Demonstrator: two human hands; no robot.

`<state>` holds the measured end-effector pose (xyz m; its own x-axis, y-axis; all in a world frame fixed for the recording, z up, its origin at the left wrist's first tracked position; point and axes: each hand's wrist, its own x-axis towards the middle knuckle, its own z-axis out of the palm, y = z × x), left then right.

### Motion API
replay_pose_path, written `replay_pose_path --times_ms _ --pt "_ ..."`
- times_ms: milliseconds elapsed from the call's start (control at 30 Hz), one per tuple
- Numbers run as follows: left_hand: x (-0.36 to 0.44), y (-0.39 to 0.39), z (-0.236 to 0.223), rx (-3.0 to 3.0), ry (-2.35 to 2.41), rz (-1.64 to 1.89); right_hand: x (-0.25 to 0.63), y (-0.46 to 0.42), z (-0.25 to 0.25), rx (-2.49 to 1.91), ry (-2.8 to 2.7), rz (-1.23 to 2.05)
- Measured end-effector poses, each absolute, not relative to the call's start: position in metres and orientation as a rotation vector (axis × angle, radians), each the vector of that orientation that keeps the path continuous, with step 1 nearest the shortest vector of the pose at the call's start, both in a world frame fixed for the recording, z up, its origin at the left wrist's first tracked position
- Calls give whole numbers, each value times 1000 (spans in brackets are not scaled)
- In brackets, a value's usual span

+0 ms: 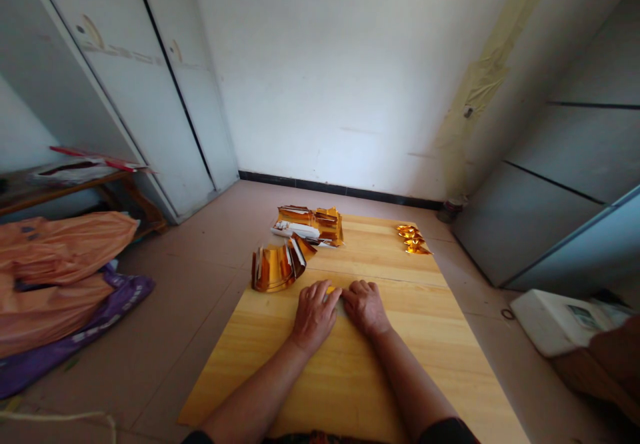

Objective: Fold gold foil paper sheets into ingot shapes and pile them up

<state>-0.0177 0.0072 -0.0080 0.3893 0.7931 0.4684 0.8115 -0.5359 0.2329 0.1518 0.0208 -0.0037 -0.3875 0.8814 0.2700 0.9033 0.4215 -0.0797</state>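
Observation:
My left hand and my right hand rest side by side on the wooden table, fingers curled down and pressed on a small sheet of gold foil paper, of which only a sliver shows between them. Just beyond my left hand lies a curved, fanned stack of gold foil sheets. Farther back sits another pile of gold sheets. At the far right of the table lie several small folded gold pieces.
Orange plastic bags and a purple bag lie on the floor at the left, under a low shelf. A white box sits on the floor at the right. White cabinet doors and a wall stand behind.

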Motion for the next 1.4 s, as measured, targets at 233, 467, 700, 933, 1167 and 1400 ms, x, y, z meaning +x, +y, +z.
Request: replay_pose_path --times_ms 233,467,700,933,1167,1400 --pt "-16 7 -13 -2611 -1474 -781 151 19 -1 -1531 -2404 -133" --pt "-15 4 -9 -2600 -1515 -748 162 4 3 -1447 -2404 -57" --pt "-14 4 -8 -2611 -1531 -695 181 -12 3 -1260 -2356 -3" --pt "-14 5 -11 -2619 -1500 -694 203 -10 -9 -1264 -2165 86" --pt "-14 8 -12 -2653 -1456 -740 207 1 -15 -1269 -2048 60" --pt "-14 10 -16 -2675 -1455 -679 185 -6 -13 -1281 -2313 98"
